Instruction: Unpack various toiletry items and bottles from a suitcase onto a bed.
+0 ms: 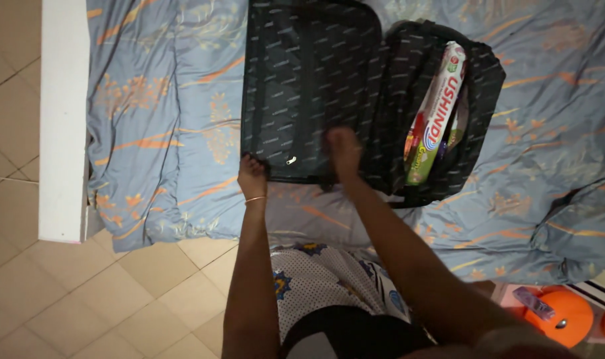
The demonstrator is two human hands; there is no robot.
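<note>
On the bed, both hands grip the black bag's near edge, left hand pinching its corner, right hand clutching fabric to keep it flat.

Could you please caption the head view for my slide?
Both hands, left hand and right hand, grip a black bag on a blue bedsheet.

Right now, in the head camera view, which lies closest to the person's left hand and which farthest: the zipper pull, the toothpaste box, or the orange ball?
1. The zipper pull, just right of the left hand, on the black bag.
2. The toothpaste box, inside the bag's open right side.
3. The orange ball, on the floor, bottom right.
</note>
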